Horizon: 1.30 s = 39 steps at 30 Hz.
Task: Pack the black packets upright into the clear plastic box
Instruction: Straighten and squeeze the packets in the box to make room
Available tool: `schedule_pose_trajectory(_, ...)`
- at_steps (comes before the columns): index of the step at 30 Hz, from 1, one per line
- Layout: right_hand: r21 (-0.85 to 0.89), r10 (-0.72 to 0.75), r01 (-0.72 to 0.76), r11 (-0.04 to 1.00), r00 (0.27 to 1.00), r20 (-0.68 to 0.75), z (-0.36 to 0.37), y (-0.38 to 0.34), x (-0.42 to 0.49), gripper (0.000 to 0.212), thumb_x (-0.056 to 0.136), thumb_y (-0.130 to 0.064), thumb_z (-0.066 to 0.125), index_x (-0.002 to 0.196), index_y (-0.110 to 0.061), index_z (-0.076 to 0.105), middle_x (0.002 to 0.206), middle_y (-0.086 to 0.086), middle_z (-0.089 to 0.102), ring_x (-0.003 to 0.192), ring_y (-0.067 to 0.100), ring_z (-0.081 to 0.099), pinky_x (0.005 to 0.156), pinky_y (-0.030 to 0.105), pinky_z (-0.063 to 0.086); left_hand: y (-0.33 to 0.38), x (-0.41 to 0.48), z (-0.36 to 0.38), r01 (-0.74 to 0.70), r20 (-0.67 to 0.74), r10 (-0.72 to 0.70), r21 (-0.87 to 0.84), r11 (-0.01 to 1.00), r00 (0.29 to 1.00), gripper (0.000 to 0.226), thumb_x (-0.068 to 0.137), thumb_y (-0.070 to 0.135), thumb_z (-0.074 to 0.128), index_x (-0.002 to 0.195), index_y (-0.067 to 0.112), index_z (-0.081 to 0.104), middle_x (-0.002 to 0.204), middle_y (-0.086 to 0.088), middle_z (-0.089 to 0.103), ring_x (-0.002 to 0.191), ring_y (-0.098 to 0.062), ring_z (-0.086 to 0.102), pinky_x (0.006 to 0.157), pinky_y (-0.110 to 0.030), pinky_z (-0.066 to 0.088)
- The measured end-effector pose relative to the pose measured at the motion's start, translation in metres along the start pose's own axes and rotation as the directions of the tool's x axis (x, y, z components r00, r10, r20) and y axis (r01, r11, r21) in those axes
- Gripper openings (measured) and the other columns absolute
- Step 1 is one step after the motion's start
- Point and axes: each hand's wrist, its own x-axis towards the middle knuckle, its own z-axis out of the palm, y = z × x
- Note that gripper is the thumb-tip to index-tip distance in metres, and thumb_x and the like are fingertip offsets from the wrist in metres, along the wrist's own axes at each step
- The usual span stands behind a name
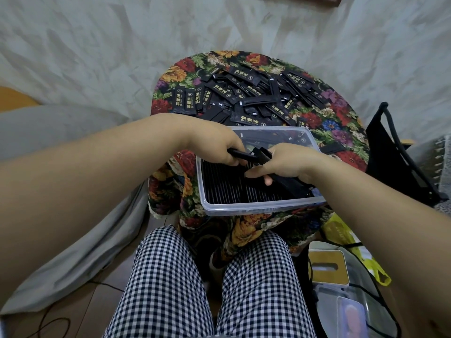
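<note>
Black packets with gold print: loose pile (pixel 244 91) on the far half of the round desk with the floral cloth (pixel 180 69), and a packed row standing on edge (pixel 227 189) in the near part of the clear rectangular plastic box (pixel 256 207).

Left hand (pixel 219 145) is clamped on one end of a small bundle of packets (pixel 258 156) over the box. Right hand (pixel 285 164) is curled round the other end, thumb down by the row. The hands are close together, almost touching.

Risks:
- the bundle looks fanned at the top, so a loose pinch could let packets drop flat across the row
- pushing in sideways could tip upright neighbours
- the box sits at the desk's near edge, so a hard downward press might slide it toward the lap

Room: the box's far part has slack, with a few packets lying loose there. A black frame (pixel 400 152) stands right of the desk, well apart from the box.
</note>
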Motion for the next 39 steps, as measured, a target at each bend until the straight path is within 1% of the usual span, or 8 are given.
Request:
schedule_pose_trajectory(5,0.103,-0.021,0.020,0.994,1.000,0.010,-0.010,0.016,0.001,0.006,0.094,-0.018,0.053,0.096,-0.015,0.058,0.065,-0.002,0.054,0.060,0.015,0.041,0.050,0.024,0.031,0.002,0.002,0.004,-0.013,0.030,0.012,0.034,0.999,0.999,0.017,0.095,0.030,0.049,0.109,0.033,0.059,0.111,0.003,0.059,0.101,-0.019,0.055,0.094,-0.043,0.043)
schedule_pose_trajectory(8,0.190,-0.010,0.009,0.982,1.000,0.005,-0.011,0.025,0.003,0.005,0.094,-0.018,0.054,0.092,-0.015,0.057,0.073,0.001,0.062,0.059,0.014,0.044,0.048,0.024,0.032,0.005,0.003,0.002,-0.002,0.000,0.002,0.029,1.000,1.000,0.028,0.097,0.028,0.048,0.122,0.023,0.059,0.132,0.006,0.047,0.117,-0.016,0.047,0.102,-0.036,0.036)
schedule_pose_trajectory(19,0.143,-0.077,0.080,0.987,0.997,-0.021,-0.018,0.038,0.003,0.011,0.088,-0.020,0.066,0.080,-0.014,0.062,0.072,0.003,0.065,0.044,0.008,0.047,0.050,0.024,0.040,0.014,-0.003,0.000,0.048,0.034,-0.044,-0.111,0.993,0.998,0.029,0.098,0.030,0.046,0.126,0.033,0.055,0.123,0.009,0.058,0.110,-0.012,0.053,0.097,-0.031,0.041)
schedule_pose_trajectory(26,0.100,-0.034,0.038,0.994,0.998,-0.045,-0.021,0.042,0.006,0.019,0.082,-0.023,0.073,0.089,-0.013,0.059,0.058,0.003,0.059,0.050,0.018,0.050,0.061,0.030,0.043,0.011,0.001,-0.003,0.079,-0.171,-0.129,-0.270,0.960,0.977,0.025,0.100,0.027,0.044,0.121,0.027,0.056,0.106,0.009,0.062,0.078,0.005,0.054,0.066,-0.012,0.039)
schedule_pose_trajectory(30,0.160,-0.056,0.070,0.985,0.994,-0.095,-0.021,0.038,0.004,0.016,0.083,-0.020,0.073,0.081,-0.017,0.057,0.056,0.003,0.058,0.042,0.013,0.052,0.049,0.022,0.046,0.012,0.006,-0.004,0.119,-0.074,-0.144,-0.277,0.954,0.987,0.026,0.100,0.025,0.044,0.122,0.025,0.056,0.114,0.010,0.059,0.103,-0.009,0.054,0.083,-0.023,0.036)
schedule_pose_trajectory(33,0.271,-0.058,0.088,0.959,0.991,-0.118,-0.020,0.037,0.004,0.011,0.085,-0.014,0.069,0.084,-0.013,0.059,0.060,0.004,0.058,0.045,0.009,0.056,0.049,0.020,0.054,0.012,0.006,-0.005,0.112,-0.084,-0.144,-0.309,0.944,0.986,0.024,0.099,0.027,0.045,0.120,0.026,0.056,0.102,0.012,0.059,0.092,-0.007,0.056,0.079,-0.023,0.041)
schedule_pose_trajectory(36,0.405,-0.057,0.098,0.909,0.992,-0.112,-0.021,0.037,0.006,0.006,0.088,-0.008,0.065,0.093,-0.006,0.062,0.074,0.010,0.056,0.058,0.014,0.056,0.063,0.028,0.060,0.011,0.004,-0.004,0.088,-0.150,-0.140,-0.308,0.947,0.979,0.022,0.100,0.026,0.044,0.118,0.028,0.056,0.092,0.020,0.056,0.071,0.010,0.051,0.059,-0.004,0.038)
schedule_pose_trajectory(39,0.473,-0.040,0.103,0.875,0.989,-0.142,-0.022,0.035,0.008,0.009,0.087,-0.004,0.064,0.096,-0.005,0.062,0.077,0.012,0.057,0.057,0.014,0.057,0.063,0.028,0.060,0.011,-0.003,-0.005,0.035,-0.257,-0.122,-0.317,0.948,0.959,0.022,0.099,0.023,0.045,0.118,0.026,0.057,0.094,0.021,0.061,0.076,0.011,0.056,0.064,-0.002,0.042)
